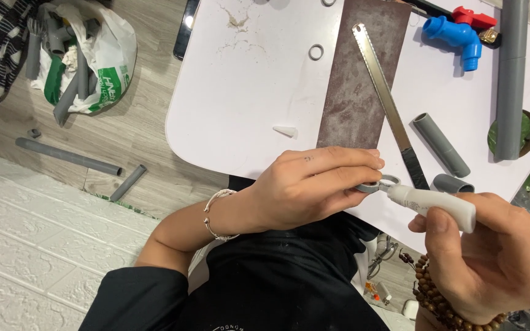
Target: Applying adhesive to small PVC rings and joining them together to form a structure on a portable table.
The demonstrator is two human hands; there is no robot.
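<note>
Left hand (305, 187): its fingers are clamped on a small grey pipe ring (380, 184), pinched between thumb and forefinger just over the near edge of the counter (240, 92). A silver bangle (216, 214) sits on this wrist.
Right hand (498, 254): fingers wrapped tight around a white glue tube (433, 202), thumb pressed along its body. The tube's nozzle touches the ring's rim. A string of brown wooden beads (433, 297) circles this wrist.
Ring: held in the air at the near edge, just beside the lower end of the brown sanding sheet (357, 79).
Sanding sheet: a long dark brown strip running from the far edge to the near edge, roughly down the counter's middle.
Saw blade (381, 92): a long metal blade with a black grip, lying aslant along the sheet's right side.
Pipe pieces: a short grey pipe (441, 144) lies right of the blade, a stubbier grey coupling (453, 182) near the tube, and a long grey pipe (511, 79) runs along the right edge.
Tap (458, 34): blue plastic with a red handle, near the far right corner.
Other bits: a second grey ring (316, 51) and a white cone cap (286, 130) lie left of the sheet.
Floor: a white plastic bag of pipe offcuts (93, 55), with loose grey pipes (69, 156) nearby.
</note>
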